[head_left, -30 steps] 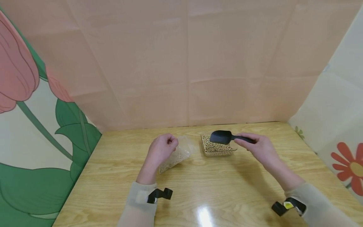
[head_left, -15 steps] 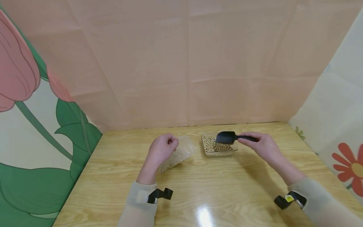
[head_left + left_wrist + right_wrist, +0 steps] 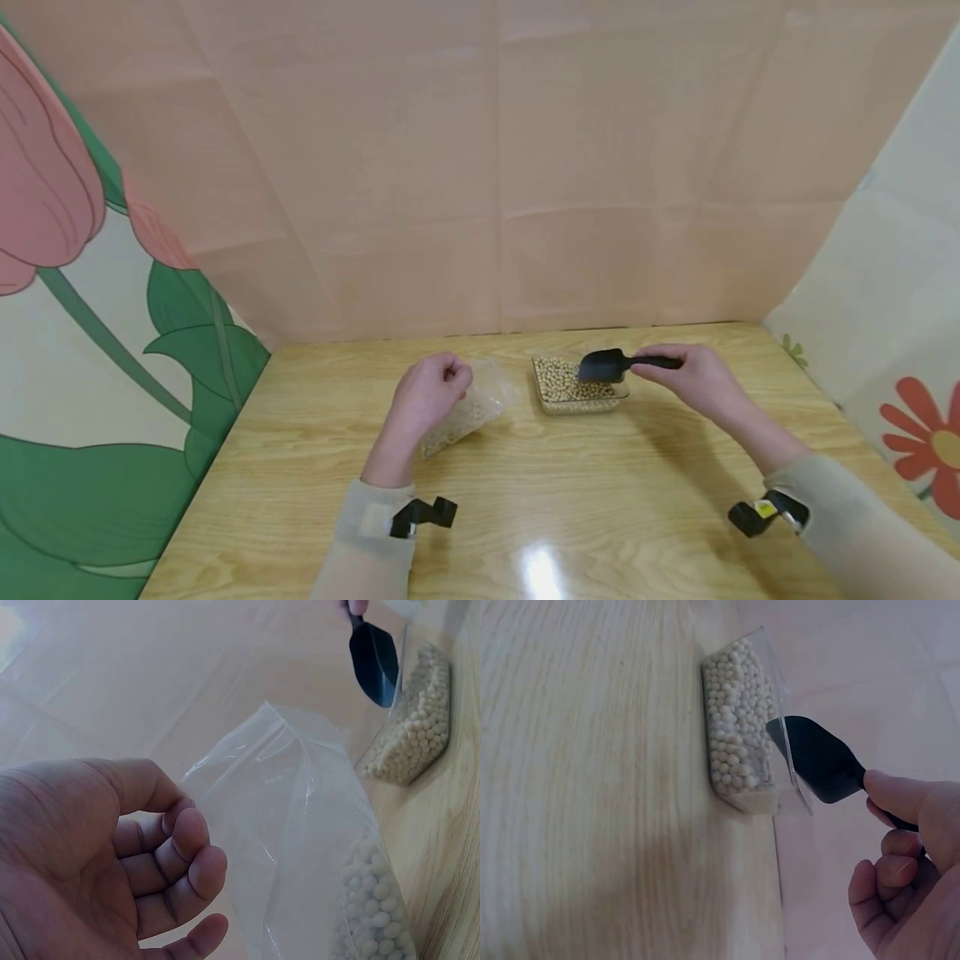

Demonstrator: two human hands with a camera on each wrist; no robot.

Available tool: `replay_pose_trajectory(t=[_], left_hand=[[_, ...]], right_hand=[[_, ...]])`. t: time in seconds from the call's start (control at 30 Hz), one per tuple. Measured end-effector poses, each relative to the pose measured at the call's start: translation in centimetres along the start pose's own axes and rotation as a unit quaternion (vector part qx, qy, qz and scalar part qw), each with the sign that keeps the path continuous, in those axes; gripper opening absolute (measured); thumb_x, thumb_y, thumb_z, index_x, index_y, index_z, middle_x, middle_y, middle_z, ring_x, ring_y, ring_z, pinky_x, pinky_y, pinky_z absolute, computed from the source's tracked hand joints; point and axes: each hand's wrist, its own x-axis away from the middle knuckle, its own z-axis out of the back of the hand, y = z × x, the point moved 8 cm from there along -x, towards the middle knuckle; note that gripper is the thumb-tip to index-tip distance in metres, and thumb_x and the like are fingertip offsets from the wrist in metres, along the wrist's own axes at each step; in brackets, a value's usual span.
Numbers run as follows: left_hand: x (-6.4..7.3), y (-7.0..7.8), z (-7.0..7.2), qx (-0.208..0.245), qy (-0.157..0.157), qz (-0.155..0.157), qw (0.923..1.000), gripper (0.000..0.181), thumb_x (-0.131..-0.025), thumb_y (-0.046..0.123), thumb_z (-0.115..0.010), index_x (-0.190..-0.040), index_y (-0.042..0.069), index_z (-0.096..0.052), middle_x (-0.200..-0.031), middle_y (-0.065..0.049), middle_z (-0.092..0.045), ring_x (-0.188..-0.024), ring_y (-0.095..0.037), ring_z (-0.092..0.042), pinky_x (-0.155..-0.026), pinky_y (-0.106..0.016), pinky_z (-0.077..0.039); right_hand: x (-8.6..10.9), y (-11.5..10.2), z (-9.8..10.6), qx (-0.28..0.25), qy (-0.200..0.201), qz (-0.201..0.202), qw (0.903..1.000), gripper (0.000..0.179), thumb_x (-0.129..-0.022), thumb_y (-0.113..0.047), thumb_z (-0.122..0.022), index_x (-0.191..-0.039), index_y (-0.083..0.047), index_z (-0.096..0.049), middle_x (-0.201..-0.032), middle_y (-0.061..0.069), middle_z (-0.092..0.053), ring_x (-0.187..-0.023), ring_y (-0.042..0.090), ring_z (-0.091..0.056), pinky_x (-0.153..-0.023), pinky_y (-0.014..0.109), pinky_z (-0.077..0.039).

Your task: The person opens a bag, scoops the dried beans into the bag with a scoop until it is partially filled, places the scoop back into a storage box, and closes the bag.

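Note:
My right hand [image 3: 693, 375] pinches the handle of a black scoop [image 3: 602, 366], thumb along it. The scoop's blade hangs tilted over a clear plastic box [image 3: 581, 407] filled with round, pale beans [image 3: 558, 379]. In the right wrist view the blade's tip [image 3: 784, 731] reaches past the box's rim toward the beans. My left hand [image 3: 433, 387] pinches the edge of a clear plastic bag [image 3: 491, 400] between thumb and curled fingers. More of the same pale beans [image 3: 371, 911] lie low in the bag, which the left hand partly hides in the head view.
Box and bag sit side by side on a light wooden table [image 3: 525, 492], toward its back edge. A pinkish sheet [image 3: 495, 167] rises behind the table. Flower-printed panels [image 3: 900, 333] stand at both sides.
My right hand has carried the scoop a little to the right over the box and slightly lower, uncovering more beans on the left. My left hand and the bag stay put.

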Motion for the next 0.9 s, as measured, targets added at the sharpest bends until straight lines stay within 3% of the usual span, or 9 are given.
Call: replay_pose_trajectory(t=[0.1,0.23,0.4,0.5,0.9], left_hand=[[0.0,0.0,0.0,0.0,-0.001,0.0,1.0,0.023,-0.11,0.018,-0.059,-0.093,0.013,-0.073,-0.08,0.0,-0.069,-0.058,-0.018,-0.047,-0.059,-0.035,-0.041],[0.0,0.0,0.0,-0.002,-0.001,-0.001,1.0,0.023,-0.11,0.017,-0.058,-0.092,0.012,-0.073,-0.079,0.0,-0.068,-0.058,-0.018,-0.046,-0.059,-0.035,-0.041],[0.0,0.0,0.0,-0.004,-0.001,-0.002,1.0,0.024,-0.11,0.018,-0.058,-0.092,0.012,-0.072,-0.079,0.0,-0.068,-0.057,-0.018,-0.046,-0.059,-0.035,-0.041],[0.0,-0.1,0.0,-0.004,0.0,-0.003,1.0,0.024,-0.11,0.018,-0.059,-0.092,0.012,-0.072,-0.079,0.0,-0.068,-0.057,-0.018,-0.046,-0.059,-0.035,-0.041],[-0.1,-0.2,0.0,-0.004,-0.004,0.002,1.0,0.024,-0.111,0.02,-0.059,-0.092,0.014,-0.073,-0.08,0.0,-0.069,-0.057,-0.017,-0.046,-0.058,-0.034,-0.041]], right_hand=[[-0.2,-0.3,0.2,0.016,-0.009,0.011,0.9998,0.055,-0.103,-0.053,-0.076,-0.14,-0.013,-0.077,-0.146,0.023,-0.068,-0.116,0.035,-0.069,-0.085,0.046,-0.055],[-0.5,-0.8,0.4,0.037,-0.024,0.029,0.9986,0.052,-0.103,-0.051,-0.077,-0.138,-0.012,-0.078,-0.139,0.021,-0.073,-0.111,0.032,-0.072,-0.087,0.048,-0.056],[-1.0,-1.1,0.6,0.072,-0.031,0.037,0.9962,0.051,-0.103,-0.05,-0.078,-0.136,-0.012,-0.079,-0.133,0.021,-0.075,-0.096,0.022,-0.07,-0.078,0.042,-0.052],[-1.3,-1.3,0.5,0.085,-0.03,0.037,0.9952,0.049,-0.102,-0.048,-0.08,-0.135,-0.011,-0.079,-0.132,0.022,-0.075,-0.094,0.023,-0.068,-0.077,0.042,-0.051],[-1.9,-1.5,-1.1,0.072,-0.044,0.035,0.9958,0.04,-0.101,-0.045,-0.082,-0.128,-0.015,-0.083,-0.128,0.017,-0.078,-0.111,0.035,-0.074,-0.089,0.056,-0.056]])
